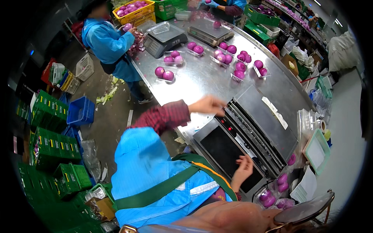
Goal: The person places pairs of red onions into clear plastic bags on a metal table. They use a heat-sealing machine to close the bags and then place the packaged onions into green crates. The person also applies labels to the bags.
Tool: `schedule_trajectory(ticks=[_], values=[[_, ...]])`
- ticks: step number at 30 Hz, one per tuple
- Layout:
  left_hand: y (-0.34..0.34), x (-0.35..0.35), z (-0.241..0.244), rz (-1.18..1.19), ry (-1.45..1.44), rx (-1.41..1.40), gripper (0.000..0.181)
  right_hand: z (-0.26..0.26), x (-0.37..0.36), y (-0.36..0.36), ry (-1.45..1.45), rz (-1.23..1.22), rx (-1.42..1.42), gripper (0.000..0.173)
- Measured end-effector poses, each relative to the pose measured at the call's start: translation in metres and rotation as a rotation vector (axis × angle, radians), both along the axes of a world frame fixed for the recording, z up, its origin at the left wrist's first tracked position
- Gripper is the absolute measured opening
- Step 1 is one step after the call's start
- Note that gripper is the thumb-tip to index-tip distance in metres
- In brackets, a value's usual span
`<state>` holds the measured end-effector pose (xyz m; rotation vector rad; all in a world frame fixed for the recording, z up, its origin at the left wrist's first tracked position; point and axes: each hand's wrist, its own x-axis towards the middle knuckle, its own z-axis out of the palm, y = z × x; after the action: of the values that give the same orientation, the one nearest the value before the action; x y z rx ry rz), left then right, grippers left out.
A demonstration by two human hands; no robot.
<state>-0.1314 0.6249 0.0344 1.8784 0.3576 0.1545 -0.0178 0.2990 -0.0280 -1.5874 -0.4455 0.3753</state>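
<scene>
My left hand (208,104), somewhat blurred, reaches over the steel table at the upper left end of a tray wrapping machine (256,131). My right hand (244,169) hovers over the machine's black plate (223,148), its fingers loosely bent. Neither hand shows anything in it. Clear plastic trays of purple onions (168,75) stand in loose groups on the table beyond the machine. A white strip (274,113) lies on the machine's metal cover. Wrapped packs of purple onions (267,198) lie close by the machine's lower right end.
Two weighing scales (166,38) stand at the table's far end, near a yellow crate (135,11) of onions. A person in blue (107,43) holds an onion at the left edge; another works at the far side. Green crates (55,145) and a blue crate (80,110) occupy the floor at left.
</scene>
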Motion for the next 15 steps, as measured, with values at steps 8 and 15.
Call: schedule_trajectory(ticks=[8,15], values=[[-0.015,-0.043,-0.116,0.419,0.086,-0.484,0.037,-0.024,-0.019,0.042,0.112,0.180,-0.081,0.018],[0.019,-0.025,-0.119,0.330,0.088,-0.486,0.039,-0.012,-0.024,0.102,0.192,0.252,-0.038,0.018]])
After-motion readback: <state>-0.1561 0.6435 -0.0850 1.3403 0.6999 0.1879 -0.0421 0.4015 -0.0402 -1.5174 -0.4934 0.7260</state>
